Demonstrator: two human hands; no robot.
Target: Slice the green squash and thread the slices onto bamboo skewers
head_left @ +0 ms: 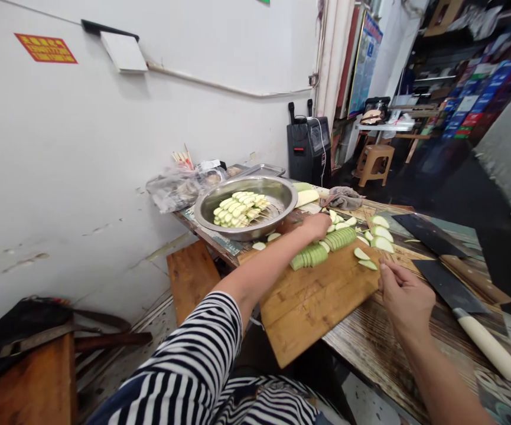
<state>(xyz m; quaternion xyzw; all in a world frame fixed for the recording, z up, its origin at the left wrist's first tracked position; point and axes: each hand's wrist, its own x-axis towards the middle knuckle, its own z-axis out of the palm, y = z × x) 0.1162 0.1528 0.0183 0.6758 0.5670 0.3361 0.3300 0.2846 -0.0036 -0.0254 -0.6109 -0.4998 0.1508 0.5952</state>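
My left hand (317, 226) reaches over the far side of the wooden cutting board (312, 307), its fingers bent down among pale green slices (346, 223); what they touch is hidden. Rows of sliced green vegetable (309, 257) lie on the board beside it. At the board's right edge my right hand (403, 289) has thumb and forefinger pinched together near thin sticks (383, 257); what is between the fingertips is too small to tell. Two loose slices (367, 264) rest left of it. A steel bowl (246, 234) holds skewered slices (237, 209).
Two cleavers (448, 283) (427, 233) lie on the table's right side. A grey cloth (344, 198), plastic bags (173, 188) and a metal tray (264, 170) are at the back. A black speaker (309, 150) stands behind the table, and a wooden bench (192, 274) left of it.
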